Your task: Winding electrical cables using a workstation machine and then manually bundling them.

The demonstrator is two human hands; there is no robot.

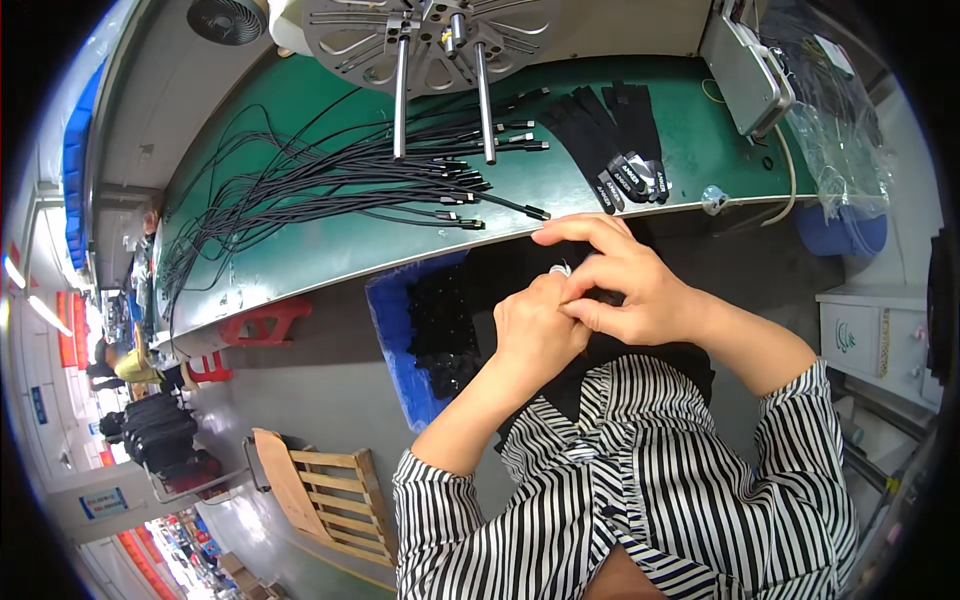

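My left hand (540, 325) is closed in a fist in front of the bench edge. Against it, my right hand (635, 285) bends its thumb and forefinger into a pinch, its other fingers arched over. What lies between the fingers, if anything, is too hidden to name. A small white piece (560, 269) shows at the top of the left hand. Just beyond the hands, many black cables (400, 185) with metal plug ends lie spread on the green bench (330, 255). Black straps (632, 120) with printed tabs lie to their right.
A metal wheel-like fixture (440, 45) with two rods overhangs the bench. A grey metal box (748, 75) stands at the right. Below the bench are a blue crate (390, 325) of black items, a red stool (265, 322) and a blue bin (845, 230). A wooden pallet (335, 495) is at left.
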